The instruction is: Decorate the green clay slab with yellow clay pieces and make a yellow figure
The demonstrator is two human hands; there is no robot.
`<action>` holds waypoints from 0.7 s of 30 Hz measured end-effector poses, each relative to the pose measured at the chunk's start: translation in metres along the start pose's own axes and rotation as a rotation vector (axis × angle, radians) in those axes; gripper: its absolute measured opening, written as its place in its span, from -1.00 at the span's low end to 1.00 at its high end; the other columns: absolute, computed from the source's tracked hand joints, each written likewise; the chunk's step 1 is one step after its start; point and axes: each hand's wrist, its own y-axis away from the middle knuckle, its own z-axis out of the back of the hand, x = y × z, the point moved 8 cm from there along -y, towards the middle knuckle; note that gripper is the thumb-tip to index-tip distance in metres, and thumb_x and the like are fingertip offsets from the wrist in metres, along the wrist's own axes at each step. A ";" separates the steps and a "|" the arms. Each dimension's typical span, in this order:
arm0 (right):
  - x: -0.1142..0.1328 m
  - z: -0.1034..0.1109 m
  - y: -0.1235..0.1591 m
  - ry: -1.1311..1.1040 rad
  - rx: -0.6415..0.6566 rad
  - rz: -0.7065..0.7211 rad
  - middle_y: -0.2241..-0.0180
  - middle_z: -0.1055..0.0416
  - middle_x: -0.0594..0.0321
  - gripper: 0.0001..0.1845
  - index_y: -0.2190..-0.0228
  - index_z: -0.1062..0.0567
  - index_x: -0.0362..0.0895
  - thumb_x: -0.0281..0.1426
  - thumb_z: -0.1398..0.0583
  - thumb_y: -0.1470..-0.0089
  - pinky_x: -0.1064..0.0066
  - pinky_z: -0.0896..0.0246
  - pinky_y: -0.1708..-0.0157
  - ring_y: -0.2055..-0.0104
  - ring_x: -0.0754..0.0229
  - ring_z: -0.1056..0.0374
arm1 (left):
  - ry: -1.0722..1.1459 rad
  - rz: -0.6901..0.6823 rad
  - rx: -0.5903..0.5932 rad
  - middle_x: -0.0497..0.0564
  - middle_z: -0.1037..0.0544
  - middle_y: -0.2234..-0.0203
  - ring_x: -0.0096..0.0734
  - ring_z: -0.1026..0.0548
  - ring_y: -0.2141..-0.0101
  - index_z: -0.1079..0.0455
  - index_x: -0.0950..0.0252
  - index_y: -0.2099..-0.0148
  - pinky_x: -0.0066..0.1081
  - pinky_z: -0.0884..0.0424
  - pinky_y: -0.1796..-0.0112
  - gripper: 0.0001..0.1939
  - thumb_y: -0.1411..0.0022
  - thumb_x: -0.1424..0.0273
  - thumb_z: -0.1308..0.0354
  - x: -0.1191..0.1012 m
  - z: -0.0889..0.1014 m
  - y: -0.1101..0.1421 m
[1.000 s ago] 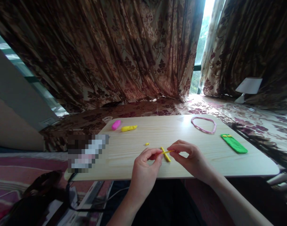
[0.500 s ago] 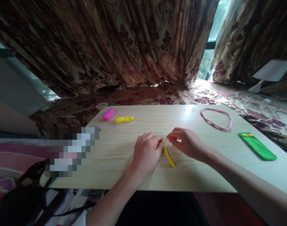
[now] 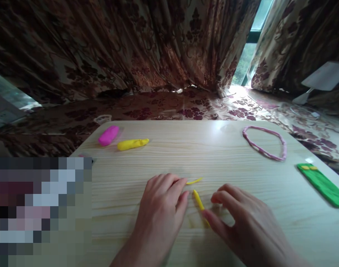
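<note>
My left hand [image 3: 163,207] rests low over the table, thumb apart from the fingers, with its index fingertip at the left end of a thin yellow clay strand [image 3: 195,181]. That end of the strand is hidden by the finger. My right hand [image 3: 244,222] is open, thumb and fingers spread, just right of a thicker yellow clay roll [image 3: 198,200]. Its thumb tip overlaps the roll's lower part; whether they touch, I cannot tell. Both yellow pieces lie on the pale wooden table [image 3: 169,152].
Toward the back left lie a pink clay lump [image 3: 108,135] and a larger yellow clay piece [image 3: 133,144]. A pinkish ring [image 3: 264,129] and a flat green clay piece [image 3: 322,185] with yellow bits lie on the right. A pixelated patch covers the lower left. A white lamp [image 3: 326,76] stands beyond.
The thin strand, earlier held between both hands, now lies on the table. My right hand has let go and moved right and nearer to me, by the thicker roll. The view has shifted closer.
</note>
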 end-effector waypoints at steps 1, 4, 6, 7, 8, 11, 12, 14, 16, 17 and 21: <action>0.003 -0.003 0.003 0.027 -0.011 -0.011 0.48 -0.37 0.21 -0.77 0.49 -0.40 -0.05 -0.15 -0.17 -0.01 0.36 -0.11 0.52 0.47 0.14 -0.32 | 0.005 -0.008 -0.040 0.01 -0.46 0.28 -0.26 -0.37 0.22 -0.40 0.22 0.12 -0.21 -0.26 0.14 -0.79 -0.19 0.47 -0.07 0.002 0.003 0.001; 0.010 -0.010 0.005 0.099 -0.041 -0.036 0.53 -0.33 0.21 -0.78 0.56 -0.36 -0.05 -0.19 -0.21 0.04 0.35 -0.10 0.53 0.49 0.13 -0.32 | 0.007 -0.035 -0.128 0.05 -0.45 0.25 -0.22 -0.37 0.20 -0.41 0.23 0.12 -0.17 -0.27 0.13 -0.78 -0.17 0.48 -0.08 0.004 0.009 0.003; 0.012 -0.012 0.003 0.113 -0.054 -0.051 0.54 -0.33 0.21 -0.81 0.57 -0.36 -0.05 -0.25 -0.20 0.04 0.36 -0.11 0.53 0.50 0.14 -0.31 | 0.011 -0.050 -0.148 0.06 -0.44 0.22 -0.21 -0.36 0.18 -0.41 0.21 0.10 -0.15 -0.27 0.11 -0.76 -0.16 0.49 -0.09 0.005 0.010 0.002; 0.012 -0.013 0.001 0.112 -0.052 -0.059 0.54 -0.33 0.21 -0.83 0.57 -0.36 -0.05 -0.28 -0.19 0.02 0.36 -0.11 0.53 0.50 0.14 -0.31 | 0.015 -0.055 -0.153 0.07 -0.44 0.20 -0.20 -0.36 0.16 -0.40 0.21 0.09 -0.14 -0.27 0.09 -0.74 -0.15 0.49 -0.10 0.006 0.011 0.002; 0.013 -0.013 -0.001 0.109 -0.045 -0.066 0.54 -0.34 0.21 -0.84 0.57 -0.36 -0.05 -0.31 -0.17 0.01 0.36 -0.12 0.53 0.50 0.15 -0.31 | 0.020 -0.062 -0.161 0.07 -0.43 0.19 -0.19 -0.35 0.14 -0.40 0.20 0.08 -0.12 -0.26 0.07 -0.73 -0.15 0.50 -0.10 0.006 0.012 0.002; 0.013 -0.014 -0.004 0.107 -0.023 -0.085 0.54 -0.35 0.21 -0.84 0.58 -0.38 -0.05 -0.32 -0.18 0.01 0.35 -0.14 0.50 0.49 0.15 -0.32 | 0.030 -0.077 -0.183 0.08 -0.42 0.17 -0.19 -0.34 0.10 -0.38 0.22 0.06 -0.07 -0.22 0.01 -0.70 -0.14 0.53 -0.11 0.007 0.013 0.004; 0.013 -0.014 -0.004 0.113 -0.022 -0.089 0.55 -0.35 0.21 -0.84 0.58 -0.38 -0.04 -0.30 -0.20 0.03 0.34 -0.14 0.49 0.50 0.15 -0.32 | 0.035 -0.080 -0.185 0.08 -0.42 0.18 -0.19 -0.34 0.10 -0.38 0.23 0.06 -0.05 -0.21 -0.01 -0.70 -0.14 0.53 -0.11 0.006 0.014 0.005; 0.014 -0.014 -0.005 0.130 -0.021 -0.101 0.55 -0.35 0.21 -0.82 0.58 -0.39 -0.04 -0.25 -0.23 0.08 0.33 -0.15 0.49 0.51 0.14 -0.33 | 0.048 -0.084 -0.178 0.08 -0.43 0.19 -0.19 -0.34 0.09 -0.37 0.23 0.06 -0.03 -0.20 -0.02 -0.70 -0.13 0.55 -0.10 0.006 0.013 0.006; 0.015 -0.015 -0.006 0.141 -0.017 -0.105 0.56 -0.36 0.21 -0.80 0.60 -0.38 -0.04 -0.25 -0.23 0.08 0.32 -0.15 0.49 0.53 0.15 -0.33 | 0.063 -0.085 -0.171 0.08 -0.44 0.21 -0.19 -0.34 0.09 -0.38 0.23 0.07 -0.02 -0.19 -0.03 -0.70 -0.13 0.55 -0.10 0.006 0.011 0.006; 0.016 -0.016 -0.007 0.142 -0.016 -0.103 0.56 -0.36 0.21 -0.81 0.61 -0.38 -0.04 -0.26 -0.23 0.07 0.33 -0.15 0.49 0.54 0.16 -0.33 | 0.068 -0.087 -0.167 0.08 -0.45 0.21 -0.18 -0.34 0.09 -0.38 0.22 0.08 -0.01 -0.18 -0.03 -0.71 -0.13 0.55 -0.10 0.006 0.010 0.006; 0.020 -0.017 -0.012 0.133 -0.027 -0.118 0.57 -0.36 0.20 -0.76 0.61 -0.39 -0.04 -0.19 -0.20 0.05 0.33 -0.14 0.51 0.54 0.16 -0.34 | 0.065 -0.104 -0.149 0.06 -0.47 0.22 -0.17 -0.34 0.08 -0.37 0.20 0.08 0.00 -0.16 -0.05 -0.71 -0.13 0.53 -0.10 0.006 0.008 0.007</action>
